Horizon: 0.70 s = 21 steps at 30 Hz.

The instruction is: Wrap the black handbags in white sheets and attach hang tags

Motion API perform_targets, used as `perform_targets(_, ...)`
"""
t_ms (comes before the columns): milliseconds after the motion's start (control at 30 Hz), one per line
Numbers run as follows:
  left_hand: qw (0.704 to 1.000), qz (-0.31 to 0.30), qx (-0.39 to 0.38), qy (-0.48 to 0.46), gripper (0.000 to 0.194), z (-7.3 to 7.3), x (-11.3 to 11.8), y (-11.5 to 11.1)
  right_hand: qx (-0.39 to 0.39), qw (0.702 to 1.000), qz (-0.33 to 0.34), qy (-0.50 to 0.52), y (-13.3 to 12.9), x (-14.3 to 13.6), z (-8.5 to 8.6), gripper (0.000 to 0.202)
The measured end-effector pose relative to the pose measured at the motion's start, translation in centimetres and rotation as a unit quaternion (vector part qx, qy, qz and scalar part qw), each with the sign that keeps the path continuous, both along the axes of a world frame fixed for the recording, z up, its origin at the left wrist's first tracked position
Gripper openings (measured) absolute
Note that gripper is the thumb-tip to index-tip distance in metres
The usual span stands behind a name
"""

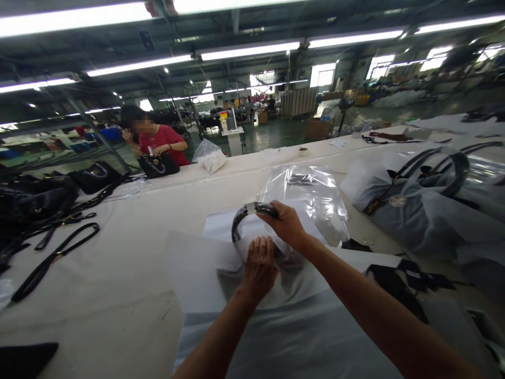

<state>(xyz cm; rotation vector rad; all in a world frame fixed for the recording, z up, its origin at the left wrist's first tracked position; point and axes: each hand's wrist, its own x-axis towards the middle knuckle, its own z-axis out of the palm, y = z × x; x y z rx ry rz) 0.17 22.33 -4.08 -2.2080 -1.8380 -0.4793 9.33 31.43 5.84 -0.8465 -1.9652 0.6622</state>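
Observation:
In the middle of the head view lies a handbag whose body is covered by thin white tissue paper (197, 268). Its dark curved handle (238, 223) arches up, with a shiny clear wrap over part of it. My right hand (287, 223) is closed around the right side of that handle. My left hand (260, 266) rests on the paper just below the arch, fingers stretched out and pressed lightly on the covered bag. The bag's body shows only as a grey shape through the paper. Beyond the handle lie clear plastic bags (311, 192).
Paper-covered handbags (414, 210) stand at the right, with dark pieces (394, 287) in front of them. Black straps (59, 258) and bags lie on the left. Across the table (130, 263), a person in a red shirt (165, 138) handles a black handbag (160, 166).

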Motion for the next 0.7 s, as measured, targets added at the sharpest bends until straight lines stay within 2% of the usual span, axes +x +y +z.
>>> perform_targets(100,1.0,-0.006,-0.019,-0.018,0.068,0.6,-0.1,0.2,-0.095,0.985,0.066,0.131,-0.4,0.2,-0.1,0.027)
perform_targets(200,0.999,-0.004,-0.029,-0.034,0.063,1.4,0.1,-0.6,-0.209,0.942,0.11,0.237,-1.4,0.9,0.3,0.024)
perform_targets(400,0.998,0.008,-0.044,-0.046,0.061,3.1,1.1,-4.5,-0.354,0.857,0.181,0.329,-4.7,2.1,1.8,0.024)
perform_targets(467,0.998,0.012,-0.05,-0.044,0.062,2.8,1.7,-6.5,-0.389,0.84,0.184,0.33,-6.4,2.5,1.9,0.024)
perform_targets(567,0.998,0.015,-0.039,-0.04,0.064,1.0,2.4,-9.9,-0.434,0.829,0.191,0.297,-9.3,3.9,1.9,0.024)
perform_targets(633,0.999,0.004,-0.031,-0.025,0.054,-0.5,2.7,-12.0,-0.47,0.82,0.248,0.214,-10.6,5.4,2.3,0.021)
perform_targets(700,0.999,-0.01,-0.036,-0.007,0.036,-1.6,2.7,-13.6,-0.492,0.788,0.362,0.081,-10.5,6.9,3.0,0.022)
